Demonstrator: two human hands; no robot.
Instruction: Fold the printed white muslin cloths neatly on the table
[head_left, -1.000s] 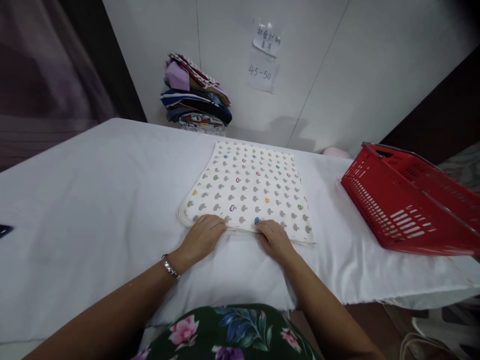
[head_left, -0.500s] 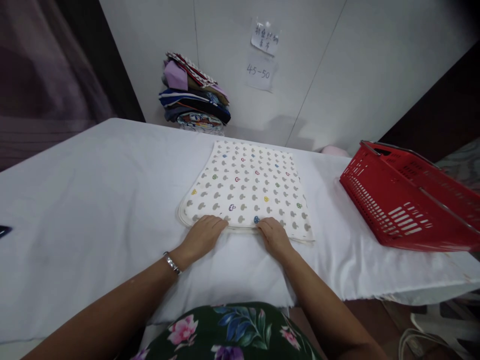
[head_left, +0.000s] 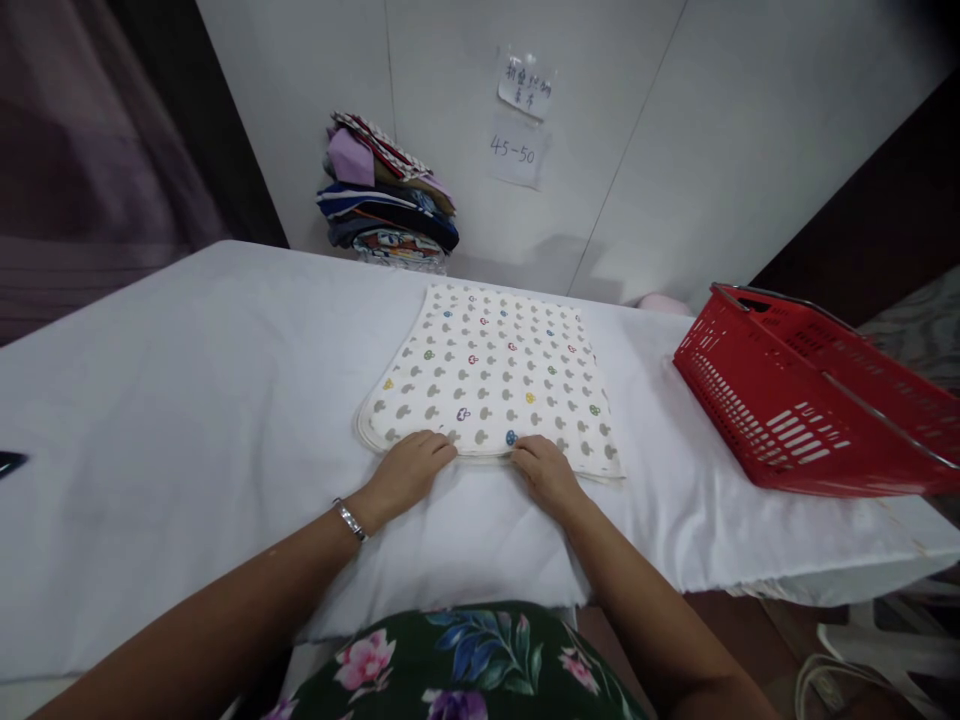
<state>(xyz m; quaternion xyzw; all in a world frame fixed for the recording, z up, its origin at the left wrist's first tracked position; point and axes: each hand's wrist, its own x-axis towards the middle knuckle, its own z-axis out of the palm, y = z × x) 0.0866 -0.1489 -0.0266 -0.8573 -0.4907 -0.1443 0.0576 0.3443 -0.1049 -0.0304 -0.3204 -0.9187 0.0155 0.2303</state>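
A white cloth (head_left: 495,370) printed with grey and coloured mushrooms lies folded in layers before me. Its left corner is rounded, with several layered edges showing there. My left hand (head_left: 415,467) is closed at the near edge, left of the middle, with the fingers on top of the fabric. Close by on the right, my right hand (head_left: 546,475) grips the same edge near a blue mushroom. Both thumbs are mostly hidden. The cloth rests on a table (head_left: 187,420) covered in white fabric.
A red plastic basket (head_left: 780,400) with metal handles stands at the table's right side. Against the wall at the back rises a stack of folded fabrics (head_left: 390,190). Paper signs (head_left: 517,150) hang on the wall. A dark object (head_left: 10,462) lies at the left edge.
Both hands keep their places on the cloth's near edge. The view has shifted very slightly; otherwise nothing visibly differs.
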